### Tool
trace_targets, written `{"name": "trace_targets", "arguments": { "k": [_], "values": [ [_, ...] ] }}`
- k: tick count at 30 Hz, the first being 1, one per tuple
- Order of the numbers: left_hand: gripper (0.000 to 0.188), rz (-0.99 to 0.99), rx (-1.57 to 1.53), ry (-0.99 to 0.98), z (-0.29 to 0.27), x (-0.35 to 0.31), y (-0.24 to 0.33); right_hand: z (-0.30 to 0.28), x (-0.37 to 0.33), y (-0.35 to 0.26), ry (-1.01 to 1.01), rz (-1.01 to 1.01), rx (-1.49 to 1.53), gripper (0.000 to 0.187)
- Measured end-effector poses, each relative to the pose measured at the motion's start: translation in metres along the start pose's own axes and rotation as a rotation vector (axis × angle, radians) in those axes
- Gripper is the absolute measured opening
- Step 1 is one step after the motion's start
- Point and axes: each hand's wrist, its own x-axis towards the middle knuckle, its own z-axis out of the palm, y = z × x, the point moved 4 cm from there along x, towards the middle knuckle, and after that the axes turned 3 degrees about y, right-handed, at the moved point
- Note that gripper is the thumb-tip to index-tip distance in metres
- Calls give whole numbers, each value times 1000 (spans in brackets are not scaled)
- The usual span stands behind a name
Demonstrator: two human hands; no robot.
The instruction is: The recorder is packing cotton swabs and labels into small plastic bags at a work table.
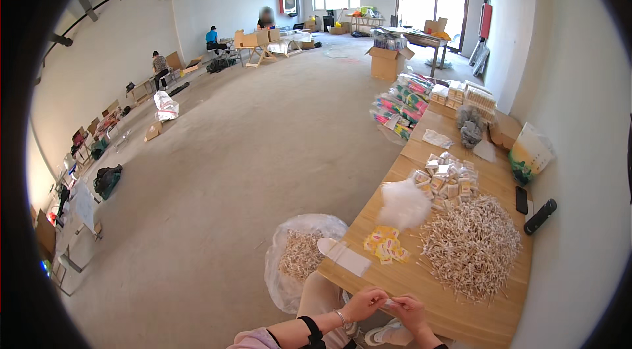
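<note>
- Meeting just off the near edge of the counter [368, 217], the left hand [360, 305] and the right hand [409, 313] have their fingers curled in, tips close together.
- A small pale thing [390, 303] shows between the fingertips; it is too small for me to make out, and I cannot tell which of the hands grips it.
- On the floor, beside the person's knee, a clear plastic bag [271, 276] stands wide open, with loose cotton swabs [300, 255] inside.
- Up on the counter, a big heap of swabs [471, 247] lies loose.
- Left of that heap are yellow-and-white cards [386, 245], with a white strip [345, 257] reaching past the counter's edge near the bag.
- Behind the cards, I see a pile of thin, clear plastic [403, 204] touching small filled packs [449, 179].
- Against the wall, a green-and-white bag [534, 151] stands upright; its contents are unclear to me.
- Beyond the counter, an open cardboard box [388, 64] is filled above its flaps with plastic-wrapped goods [388, 39].
</note>
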Motion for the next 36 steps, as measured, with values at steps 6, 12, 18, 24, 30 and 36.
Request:
{"name": "trace_targets", "arguments": {
  "k": [6,12,18,24,30,36],
  "values": [
    [25,553,520,24,-16,-6,37,0,-2,-32,60,-571,-624,16],
    [17,381,393,58,-14,-3,29,1,-1,-31,67,-563,-625,20],
    [10,22,8,35,-11,-2,21,1,6,-54,107,-278,-356,16],
    [8,66,4,68,-16,-3,34,4,14,-50,42,-283,-334,14],
    [9,61,6,89,-30,-7,37,-8,12,-50,23,-117,-244,13],
    [11,-7,8,37,-32,-2,49,-16,17,-66,43,-105,-161,13]
  ]
}}
